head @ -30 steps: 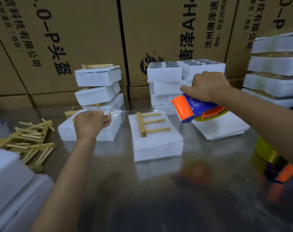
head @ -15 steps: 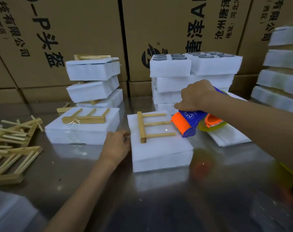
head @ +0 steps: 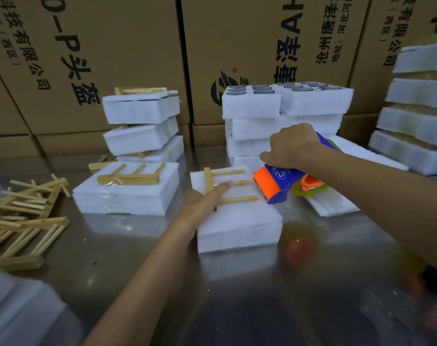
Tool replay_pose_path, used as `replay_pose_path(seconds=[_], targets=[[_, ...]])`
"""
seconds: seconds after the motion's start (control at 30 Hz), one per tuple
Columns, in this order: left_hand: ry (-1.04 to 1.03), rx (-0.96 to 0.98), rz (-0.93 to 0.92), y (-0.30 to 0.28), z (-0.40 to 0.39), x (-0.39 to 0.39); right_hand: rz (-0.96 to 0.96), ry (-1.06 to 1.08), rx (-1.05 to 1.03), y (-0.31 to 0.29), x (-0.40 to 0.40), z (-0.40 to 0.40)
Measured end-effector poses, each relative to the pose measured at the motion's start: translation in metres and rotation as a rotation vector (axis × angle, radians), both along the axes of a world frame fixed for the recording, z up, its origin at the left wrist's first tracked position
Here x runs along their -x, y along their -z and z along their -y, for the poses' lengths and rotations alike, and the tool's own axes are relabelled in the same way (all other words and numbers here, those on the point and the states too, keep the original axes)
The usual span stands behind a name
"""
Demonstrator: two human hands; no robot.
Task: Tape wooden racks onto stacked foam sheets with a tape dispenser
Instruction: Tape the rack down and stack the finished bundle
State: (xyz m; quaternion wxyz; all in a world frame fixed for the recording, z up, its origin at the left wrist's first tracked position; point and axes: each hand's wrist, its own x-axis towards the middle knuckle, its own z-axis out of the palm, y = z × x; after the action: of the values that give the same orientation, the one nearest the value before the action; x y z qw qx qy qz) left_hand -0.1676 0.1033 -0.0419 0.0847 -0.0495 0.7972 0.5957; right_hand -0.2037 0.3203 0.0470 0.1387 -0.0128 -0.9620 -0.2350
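Wooden rack (head: 225, 186) lies flat on top of foam stack (head: 237, 221) at table centre, comb spine to the left, prongs pointing right. Left hand (head: 202, 206), fingers straight & flat, presses on the rack's mid prong; right hand (head: 292, 146) grips tape dispenser (head: 277, 186), fingers curled round its handle, orange mouth at the foam's right edge by prong tips. Taped stack w/ rack (head: 127, 193) just left; loose racks (head: 25, 211) at far left; steel table (head: 237, 295); cardboard cartons (head: 112, 46) behind.
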Motion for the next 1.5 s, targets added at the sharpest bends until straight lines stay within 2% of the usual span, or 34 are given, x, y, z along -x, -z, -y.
replay_pose_path(seconds=[0.07, 0.13, 0.43, 0.6, 0.73, 1.03, 1.17, 1.33, 1.5], targets=[[-0.07, 0.056, -0.017, 0.003, -0.006, 0.0, -0.031, -0.008, -0.003, -0.002, -0.004, 0.0], [-0.093, 0.025, -0.026, 0.005, -0.008, 0.0, -0.076, -0.025, -0.01, -0.004, -0.009, -0.002], [-0.053, -0.029, -0.047, -0.009, -0.01, -0.014, -0.099, -0.031, 0.023, -0.006, -0.033, -0.008], [-0.041, -0.162, -0.133, -0.017, -0.007, -0.031, -0.132, -0.037, 0.126, -0.01, -0.055, -0.015], [-0.027, -0.204, -0.096, -0.024, 0.005, -0.053, -0.132, -0.033, 0.229, -0.016, -0.077, -0.014], [0.007, 0.053, -0.017, -0.033, 0.085, -0.092, 0.043, 0.038, 0.565, 0.003, -0.125, 0.013], [0.017, 0.025, 0.049, -0.02, 0.096, -0.093, 0.072, 0.049, 0.636, 0.015, -0.13, 0.02], [0.055, 0.016, 0.043, -0.013, 0.096, -0.088, 0.126, 0.058, 0.684, 0.027, -0.134, 0.018], [0.172, 0.372, -0.02, -0.017, 0.092, -0.082, 0.086, 0.041, 0.656, 0.031, -0.133, 0.021]])
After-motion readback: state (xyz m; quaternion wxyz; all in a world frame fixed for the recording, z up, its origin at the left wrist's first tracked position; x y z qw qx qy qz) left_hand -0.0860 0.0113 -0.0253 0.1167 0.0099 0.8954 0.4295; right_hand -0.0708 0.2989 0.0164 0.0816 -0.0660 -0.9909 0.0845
